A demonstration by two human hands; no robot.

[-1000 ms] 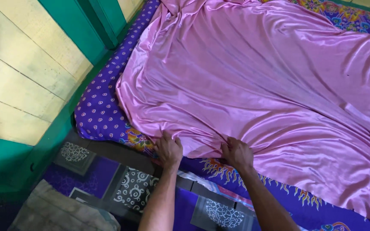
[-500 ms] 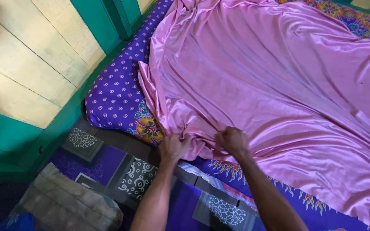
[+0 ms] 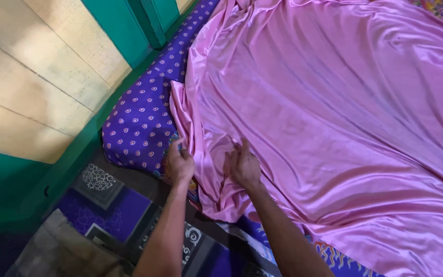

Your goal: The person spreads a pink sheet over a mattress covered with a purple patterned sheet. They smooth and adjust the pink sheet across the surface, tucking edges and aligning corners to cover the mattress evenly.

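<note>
Gripping pink sheet (image 3: 324,102) edge: left hand (image 3: 179,165) | right hand (image 3: 243,165) spread flat | purple mattress (image 3: 142,120) beneath

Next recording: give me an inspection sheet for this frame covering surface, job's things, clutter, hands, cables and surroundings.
Surface: purple patterned mattress lying low on the floor, its corner bare beside the cloth.
Job's things: pink satin sheet spread over the mattress, wrinkled, its near edge bunched and hanging over the mattress side.
Clutter: grey worn object at lower left, kind unclear.
Hands: left hand at the sheet's edge by the mattress corner; right hand resting on the sheet, fingers extended.
Cables: nothing seen.
Surroundings: yellow plank wall with green trim; patterned purple floor mat.
</note>
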